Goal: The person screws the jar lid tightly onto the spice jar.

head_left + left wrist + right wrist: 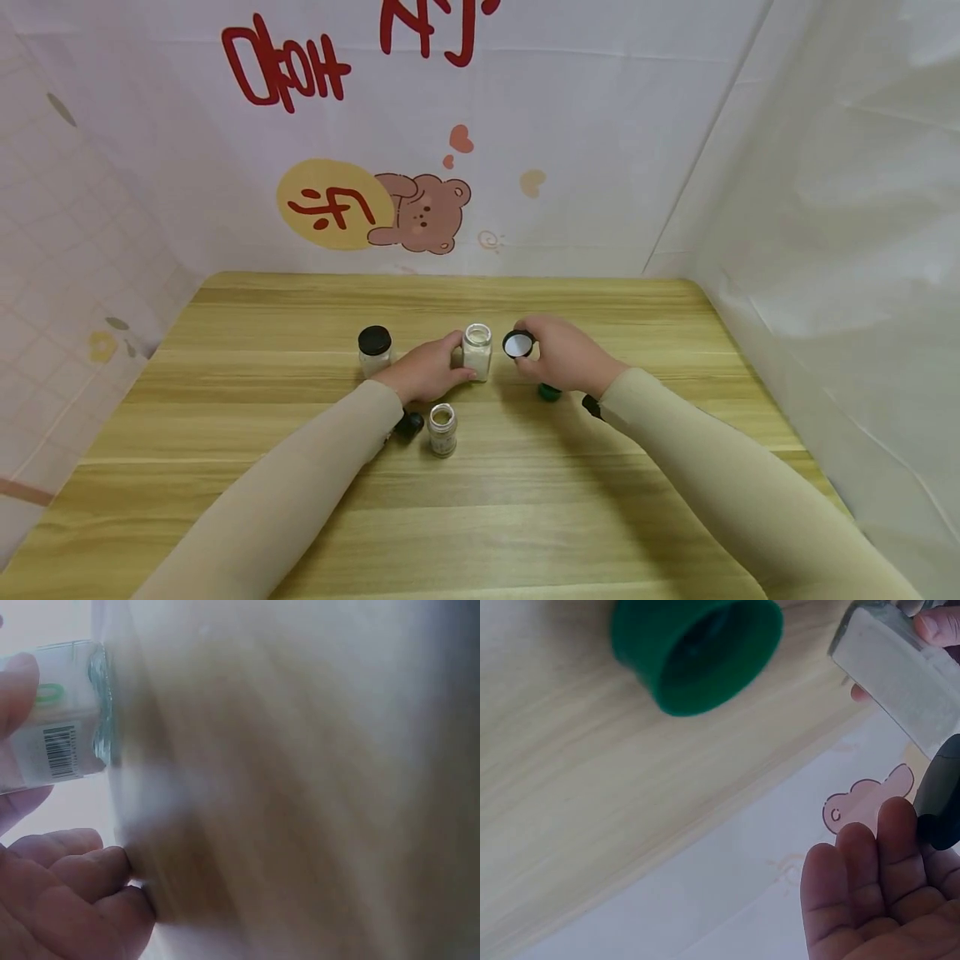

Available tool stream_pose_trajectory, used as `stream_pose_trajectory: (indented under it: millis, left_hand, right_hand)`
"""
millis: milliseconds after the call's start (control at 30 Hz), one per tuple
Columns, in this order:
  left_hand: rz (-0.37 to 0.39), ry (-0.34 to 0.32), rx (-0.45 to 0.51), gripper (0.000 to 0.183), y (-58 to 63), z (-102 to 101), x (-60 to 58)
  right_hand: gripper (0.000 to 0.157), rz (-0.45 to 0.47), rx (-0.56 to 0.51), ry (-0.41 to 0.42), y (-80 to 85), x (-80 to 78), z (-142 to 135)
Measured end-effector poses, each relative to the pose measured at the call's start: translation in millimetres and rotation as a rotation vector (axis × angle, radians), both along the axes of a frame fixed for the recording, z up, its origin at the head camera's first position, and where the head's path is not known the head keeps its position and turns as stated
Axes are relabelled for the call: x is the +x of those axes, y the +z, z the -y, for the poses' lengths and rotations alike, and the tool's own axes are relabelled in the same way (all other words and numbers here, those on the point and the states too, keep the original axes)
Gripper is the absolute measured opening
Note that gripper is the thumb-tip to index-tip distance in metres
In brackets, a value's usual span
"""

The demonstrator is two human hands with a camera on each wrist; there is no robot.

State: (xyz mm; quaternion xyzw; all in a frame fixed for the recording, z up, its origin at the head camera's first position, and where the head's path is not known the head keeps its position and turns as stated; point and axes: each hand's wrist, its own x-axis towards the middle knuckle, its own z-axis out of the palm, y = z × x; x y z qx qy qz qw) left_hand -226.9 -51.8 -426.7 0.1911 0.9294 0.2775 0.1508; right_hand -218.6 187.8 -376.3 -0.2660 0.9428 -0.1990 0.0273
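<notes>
On the table [510, 542], one square jar [477, 357] is being gripped by the left hand [426, 371] — near one lidded jar [374, 343] and one small open jar [443, 435] — while one black lid [517, 345] is being pinched by the right hand [564, 353], other fingers uncurled.

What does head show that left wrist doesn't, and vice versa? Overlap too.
Only head: the right hand pinching a black lid, a green cap, a black-lidded jar, a small open jar and the bear print. A dark speck at left wrist's left edge is too small to identify.

Only left wrist: a barcode and a green printed mark on the held jar.

Both: the left hand gripping that jar, and the wooden table, blurred in left wrist.
</notes>
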Motion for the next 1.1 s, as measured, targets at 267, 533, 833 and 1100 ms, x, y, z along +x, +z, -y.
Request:
stream_pose_trajectory:
  millis: [267,533,833,1100]
  left_hand:
    - [0.0,-0.001,-0.005,0.048,-2.9,-0.4,-1.9]
    - [-0.006,-0.018,0.002,0.05,-4.7,-0.2,-2.2]
    - [-0.014,-0.031,-0.004,0.049,-5.2,0.4,-2.1]
    - [-0.015,-0.028,-0.007,0.049,-5.4,0.3,-2.1]
  right_hand:
    - [0.027,-0.027,0.033,0.005,4.1,-3.7,9.6]
    - [0.027,-0.058,0.042,0.021,3.6,-6.2,13.2]
    - [0.025,-0.071,0.04,0.016,4.2,-6.3,15.7]
    - [0.026,-0.069,0.027,0.021,5.6,-6.5,16.5]
